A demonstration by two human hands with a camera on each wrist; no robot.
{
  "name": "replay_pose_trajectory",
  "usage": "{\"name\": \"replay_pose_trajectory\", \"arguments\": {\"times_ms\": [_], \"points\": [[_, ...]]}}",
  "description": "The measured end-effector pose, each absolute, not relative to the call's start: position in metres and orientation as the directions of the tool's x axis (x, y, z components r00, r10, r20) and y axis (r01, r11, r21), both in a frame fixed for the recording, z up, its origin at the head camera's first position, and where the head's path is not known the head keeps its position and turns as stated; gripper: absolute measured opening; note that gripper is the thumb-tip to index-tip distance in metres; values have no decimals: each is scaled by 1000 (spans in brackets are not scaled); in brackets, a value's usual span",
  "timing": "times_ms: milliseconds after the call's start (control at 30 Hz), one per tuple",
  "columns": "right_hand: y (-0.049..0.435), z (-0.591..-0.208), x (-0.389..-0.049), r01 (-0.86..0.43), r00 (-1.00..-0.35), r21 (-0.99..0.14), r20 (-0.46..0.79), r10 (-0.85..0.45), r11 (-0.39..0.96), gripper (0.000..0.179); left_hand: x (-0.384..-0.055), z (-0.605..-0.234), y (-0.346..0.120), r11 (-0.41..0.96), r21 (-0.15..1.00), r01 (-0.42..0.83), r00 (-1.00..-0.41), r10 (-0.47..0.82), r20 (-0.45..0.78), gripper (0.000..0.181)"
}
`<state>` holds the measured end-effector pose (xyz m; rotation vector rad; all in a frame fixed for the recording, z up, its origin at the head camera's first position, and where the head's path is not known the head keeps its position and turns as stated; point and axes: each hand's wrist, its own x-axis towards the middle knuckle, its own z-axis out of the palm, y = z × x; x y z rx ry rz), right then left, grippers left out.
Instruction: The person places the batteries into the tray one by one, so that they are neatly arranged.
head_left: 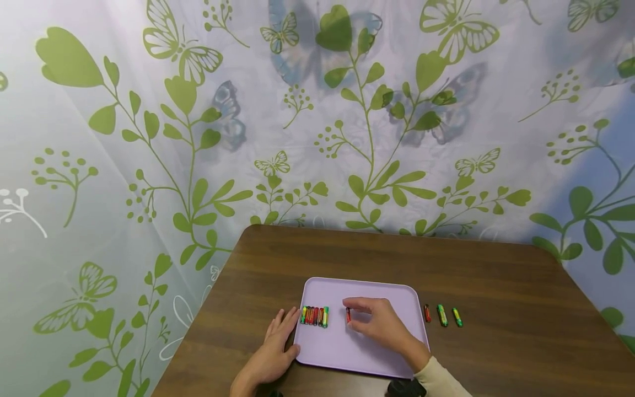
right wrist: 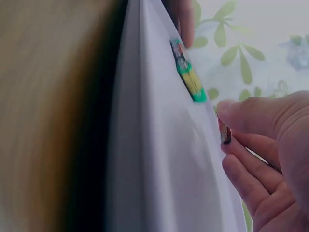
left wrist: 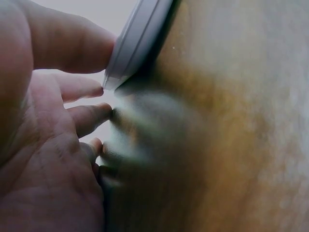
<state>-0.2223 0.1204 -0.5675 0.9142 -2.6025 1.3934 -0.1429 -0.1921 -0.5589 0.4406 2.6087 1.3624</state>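
A red and black battery [head_left: 348,315] is pinched between the thumb and fingers of my right hand [head_left: 382,325], over the middle of a lilac tray [head_left: 367,353]. In the right wrist view the same battery [right wrist: 224,131] shows at the fingertips. Several red, green and yellow batteries [head_left: 315,316] lie side by side in a row at the tray's left edge. My left hand [head_left: 273,350] rests beside that edge, its fingers extended and its thumb touching the tray's rim [left wrist: 137,43].
Right of the tray, on the brown wooden table [head_left: 506,342], lie a red battery [head_left: 427,313], a larger green one [head_left: 442,315] and a green-yellow one [head_left: 457,317]. A patterned curtain [head_left: 307,138] hangs behind the table.
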Motion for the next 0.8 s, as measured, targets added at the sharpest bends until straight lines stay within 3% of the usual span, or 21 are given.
{"name": "replay_pose_trajectory", "arguments": {"times_ms": [267,800], "points": [[88,-573,-223,-595,-784,-676,371,-497,434,45,-143,-560,-193,538,816,210,-938,347,12,78],[68,-572,-224,-609,-789,-571,367,-492,551,46,-145,-561,-192,540,811,225,-938,345,30,77]]}}
